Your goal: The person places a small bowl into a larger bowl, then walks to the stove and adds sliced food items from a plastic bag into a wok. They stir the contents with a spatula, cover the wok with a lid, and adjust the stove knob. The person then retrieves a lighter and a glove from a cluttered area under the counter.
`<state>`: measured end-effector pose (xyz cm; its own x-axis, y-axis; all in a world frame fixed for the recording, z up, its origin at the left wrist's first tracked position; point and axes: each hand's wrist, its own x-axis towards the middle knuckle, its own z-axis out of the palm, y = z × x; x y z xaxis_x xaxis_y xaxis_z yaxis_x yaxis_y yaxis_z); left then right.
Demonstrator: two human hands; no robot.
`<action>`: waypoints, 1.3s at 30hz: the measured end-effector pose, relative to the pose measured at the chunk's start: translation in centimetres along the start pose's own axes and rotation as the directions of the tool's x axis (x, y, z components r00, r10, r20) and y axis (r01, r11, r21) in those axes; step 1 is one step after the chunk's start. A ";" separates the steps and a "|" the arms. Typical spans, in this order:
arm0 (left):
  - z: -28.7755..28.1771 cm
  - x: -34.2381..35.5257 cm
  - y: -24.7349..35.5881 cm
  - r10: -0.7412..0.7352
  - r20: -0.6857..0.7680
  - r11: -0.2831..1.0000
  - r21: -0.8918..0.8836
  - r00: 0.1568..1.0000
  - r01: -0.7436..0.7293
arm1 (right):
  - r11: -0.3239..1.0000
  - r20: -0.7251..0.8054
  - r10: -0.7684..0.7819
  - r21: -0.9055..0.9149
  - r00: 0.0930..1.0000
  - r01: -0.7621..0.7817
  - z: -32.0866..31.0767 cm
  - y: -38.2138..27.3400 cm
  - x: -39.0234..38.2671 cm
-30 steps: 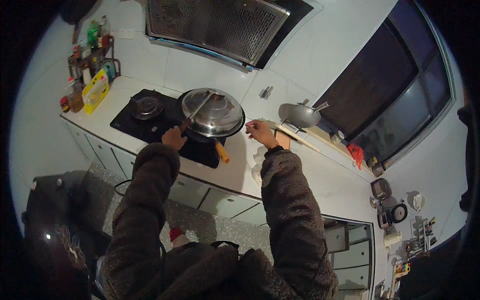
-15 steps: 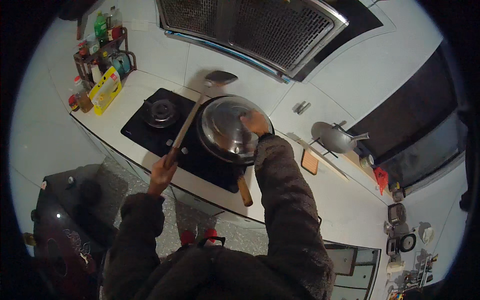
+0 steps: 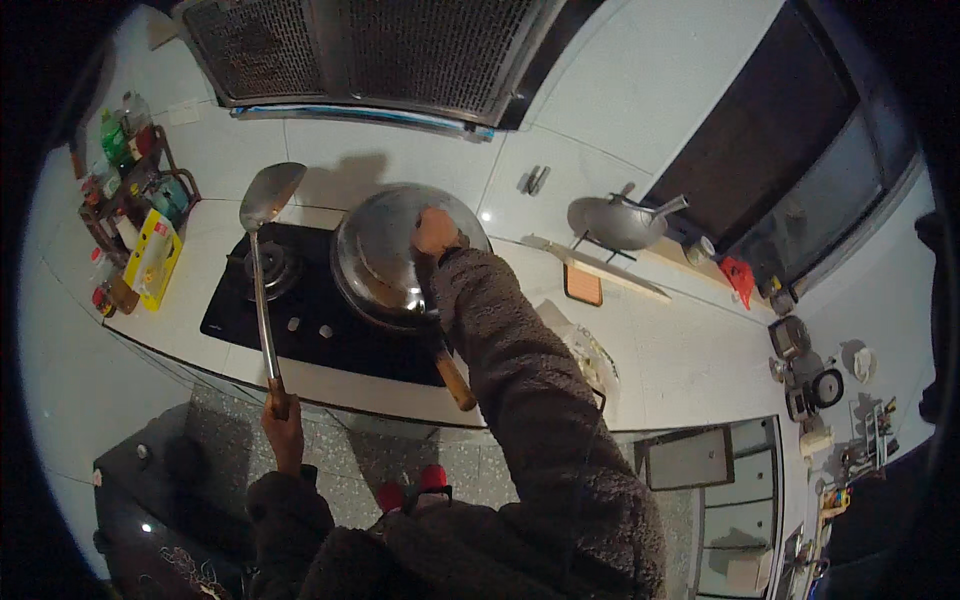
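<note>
My left hand [image 3: 284, 432] is closed round the wooden grip of a long metal wok spatula [image 3: 262, 290]. The spatula's broad blade is up near the back wall, above the left burner [image 3: 272, 266]. On the right side of the black gas hob [image 3: 310, 352] stands a wok with a wooden handle [image 3: 455, 383] pointing toward me. A domed metal lid [image 3: 375, 255] covers it, so its contents are hidden. My right hand [image 3: 436, 233] grips the top of the lid; the fingers hide the knob.
At the left is a rack [image 3: 130, 185] with bottles, beside a yellow bag [image 3: 152, 262]. The range hood [image 3: 370, 60] hangs above. To the right are a second wok [image 3: 625, 222], a brown board [image 3: 583, 285] and a plastic bag [image 3: 590, 355] on the counter.
The spatula has swung left, its blade now left of the wok instead of behind it. My right hand stays on the lid. The whole view has shifted, showing more of the right-hand counter.
</note>
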<state>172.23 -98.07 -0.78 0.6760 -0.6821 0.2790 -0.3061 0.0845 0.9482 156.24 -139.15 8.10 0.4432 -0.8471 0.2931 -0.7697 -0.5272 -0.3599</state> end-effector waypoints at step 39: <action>5.1 -2.2 1.0 -0.127 -0.010 0.989 0.074 0.992 0.127 | 0.776 -0.789 0.591 0.613 0.169 0.149 -29.1 26.9 -1.8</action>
<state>167.05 -100.17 -1.22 0.7157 -0.6803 0.1577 -0.2662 -0.0570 0.9622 121.36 -149.87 23.67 -0.7425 -0.4025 0.5355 -0.2496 -0.5756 -0.7787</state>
